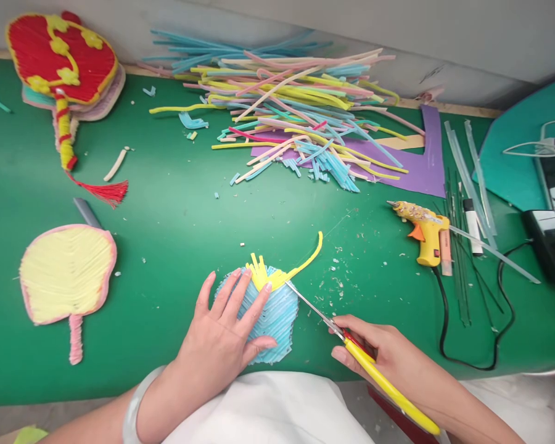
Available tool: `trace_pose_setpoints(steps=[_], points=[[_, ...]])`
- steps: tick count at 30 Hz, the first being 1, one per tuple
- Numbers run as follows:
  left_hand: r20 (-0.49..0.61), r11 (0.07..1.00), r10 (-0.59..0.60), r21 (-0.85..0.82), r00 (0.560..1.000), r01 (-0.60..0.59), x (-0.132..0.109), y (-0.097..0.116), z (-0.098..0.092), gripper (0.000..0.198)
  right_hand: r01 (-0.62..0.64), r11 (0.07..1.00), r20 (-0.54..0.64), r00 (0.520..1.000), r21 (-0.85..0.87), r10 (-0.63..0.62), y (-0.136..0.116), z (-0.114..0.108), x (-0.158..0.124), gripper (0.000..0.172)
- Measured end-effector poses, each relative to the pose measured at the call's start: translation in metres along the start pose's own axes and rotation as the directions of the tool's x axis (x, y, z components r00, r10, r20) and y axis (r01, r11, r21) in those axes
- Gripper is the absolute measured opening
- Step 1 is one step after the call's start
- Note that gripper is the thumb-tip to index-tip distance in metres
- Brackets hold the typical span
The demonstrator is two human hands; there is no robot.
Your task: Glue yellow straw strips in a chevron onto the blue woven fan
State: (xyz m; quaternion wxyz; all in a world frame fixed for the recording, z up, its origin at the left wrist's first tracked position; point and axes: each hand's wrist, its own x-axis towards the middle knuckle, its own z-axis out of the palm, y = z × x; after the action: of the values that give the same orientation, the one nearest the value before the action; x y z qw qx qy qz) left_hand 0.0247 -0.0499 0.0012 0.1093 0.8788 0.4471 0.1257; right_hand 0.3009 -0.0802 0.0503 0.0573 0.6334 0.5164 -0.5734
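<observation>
My left hand [224, 330] lies flat with fingers spread on a light blue fan-shaped piece [277, 314] made of pipe-cleaner strips, fingertips pressing a fanned yellow strip cluster [261, 274] at its top. A long yellow strip [308, 259] curls up and right from that cluster. My right hand [379, 354] grips yellow-handled scissors [374, 370]; their blades reach up-left and meet the yellow strip at the blue piece's upper right edge.
A heap of coloured strips [296, 105] lies on purple sheet at the back of the green table [166, 222]. A yellow glue gun [425, 231] with black cord and glue sticks sits right. A red-and-yellow fan [60, 58] and a yellow-pink fan [65, 274] lie left.
</observation>
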Motion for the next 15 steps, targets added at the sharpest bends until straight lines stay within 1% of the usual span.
trace_pose_setpoints(steps=[4, 8, 12, 15], points=[[-0.048, 1.0, -0.007, -0.001, 0.999, 0.007, -0.0001, 0.0008, 0.0004, 0.057, 0.008, 1.0, -0.005, 1.0, 0.006, -0.008, 0.0011, 0.0005, -0.0005, 0.04], [-0.057, 1.0, -0.017, 0.012, 0.998, 0.018, -0.0005, 0.0014, 0.0018, 0.054, -0.011, 1.0, 0.008, 1.0, 0.017, 0.011, 0.0018, 0.001, -0.0012, 0.042], [-0.04, 1.0, -0.024, 0.014, 0.999, 0.024, 0.0001, 0.002, 0.0037, 0.06, -0.012, 1.0, 0.009, 1.0, 0.022, 0.012, 0.0021, 0.0012, -0.0001, 0.041], [-0.01, 0.999, 0.026, 0.028, 1.0, -0.025, 0.0012, 0.0026, 0.0045, 0.069, -0.008, 1.0, 0.004, 1.0, 0.016, 0.008, 0.0019, 0.0009, 0.0008, 0.041]])
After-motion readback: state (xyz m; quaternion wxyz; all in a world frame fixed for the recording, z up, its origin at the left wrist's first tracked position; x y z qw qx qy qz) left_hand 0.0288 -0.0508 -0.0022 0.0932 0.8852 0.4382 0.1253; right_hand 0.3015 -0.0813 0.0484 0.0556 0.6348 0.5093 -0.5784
